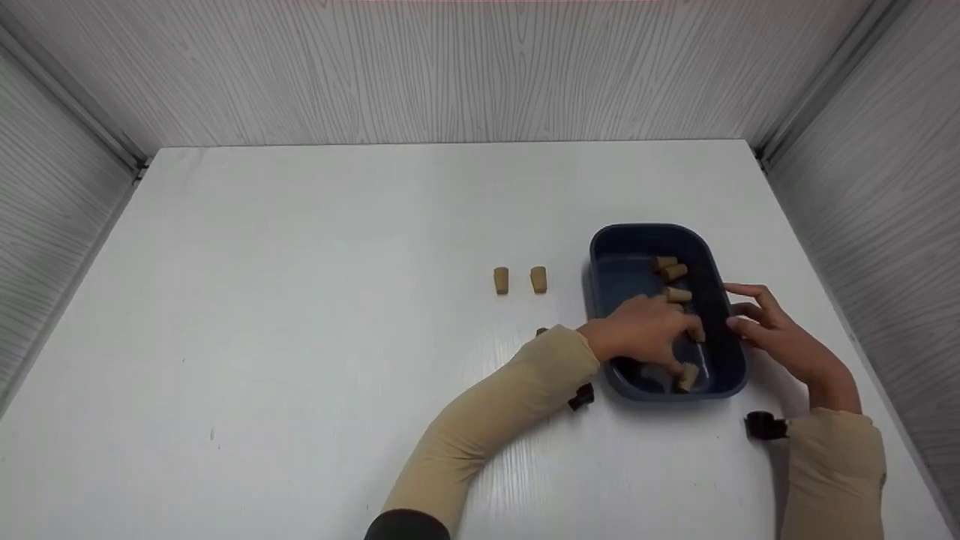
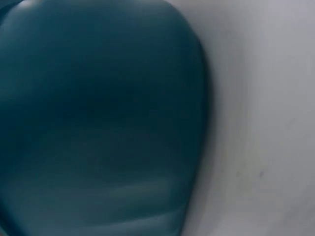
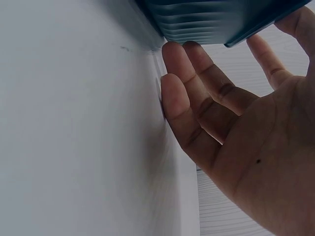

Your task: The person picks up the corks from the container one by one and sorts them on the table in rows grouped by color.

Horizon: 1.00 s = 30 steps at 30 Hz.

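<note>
A dark blue plastic bin (image 1: pixel 611 266) stands on the right of the table. My left hand (image 1: pixel 649 330) reaches down into it over the left wall, thumb and index finger spread apart. At the thumb tip is a tapered cork stopper (image 1: pixel 688 377). Further back in the bin lie more stoppers, one (image 1: pixel 678 295) close beside the fingers. My right hand (image 1: pixel 780 334) is at the bin's right wall, fingertips right at the rim. In the right wrist view its fingers (image 3: pixel 177 98) extend loosely beneath the bin's ribbed side (image 3: pixel 197 22). The left wrist view shows only the bin's outside (image 2: pixel 98 118) and tabletop.
Two cork stoppers (image 1: pixel 501 280) stand on the white table (image 1: pixel 300 300) left of the bin. Another stopper (image 1: pixel 541 331) is mostly hidden behind the left sleeve. Pale wood-grain panels (image 1: pixel 450 75) enclose the back and sides. Black wrist cameras (image 1: pixel 765 426) stick out from both sleeves.
</note>
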Each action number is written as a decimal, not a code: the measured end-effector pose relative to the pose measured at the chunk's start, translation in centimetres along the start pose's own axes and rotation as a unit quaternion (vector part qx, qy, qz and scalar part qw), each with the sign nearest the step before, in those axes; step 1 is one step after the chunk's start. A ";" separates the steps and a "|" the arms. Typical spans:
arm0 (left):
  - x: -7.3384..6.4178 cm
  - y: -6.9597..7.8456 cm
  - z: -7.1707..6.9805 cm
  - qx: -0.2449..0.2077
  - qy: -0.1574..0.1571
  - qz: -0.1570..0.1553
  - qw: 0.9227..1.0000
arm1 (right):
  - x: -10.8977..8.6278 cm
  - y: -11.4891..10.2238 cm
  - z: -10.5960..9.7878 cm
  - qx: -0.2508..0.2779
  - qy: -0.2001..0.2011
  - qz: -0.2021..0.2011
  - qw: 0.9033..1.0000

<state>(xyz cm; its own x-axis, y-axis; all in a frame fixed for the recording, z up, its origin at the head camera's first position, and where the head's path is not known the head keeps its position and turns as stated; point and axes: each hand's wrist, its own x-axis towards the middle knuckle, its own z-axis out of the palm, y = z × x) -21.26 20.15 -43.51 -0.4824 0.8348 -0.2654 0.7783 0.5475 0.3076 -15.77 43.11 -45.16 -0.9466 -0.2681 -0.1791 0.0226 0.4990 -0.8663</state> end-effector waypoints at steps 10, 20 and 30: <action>1.1 1.2 0.7 0.051 -0.055 -0.017 0.997 | -0.2 0.0 -0.4 -0.004 -0.002 0.011 1.000; 1.1 1.3 0.9 0.052 -0.061 -0.008 0.997 | 0.0 0.2 -0.1 0.007 -0.008 0.002 1.000; -1.4 0.3 -0.8 0.063 -0.002 0.003 0.998 | -0.1 0.1 -0.4 -0.003 -0.011 0.000 1.000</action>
<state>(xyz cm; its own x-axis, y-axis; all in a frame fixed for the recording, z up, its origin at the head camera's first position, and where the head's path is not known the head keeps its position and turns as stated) -20.72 19.19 -42.29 -0.4760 0.8380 -0.2667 0.8257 0.5303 0.1926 -15.84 43.54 -45.08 -0.9395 -0.2857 -0.1890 0.0203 0.5042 -0.8634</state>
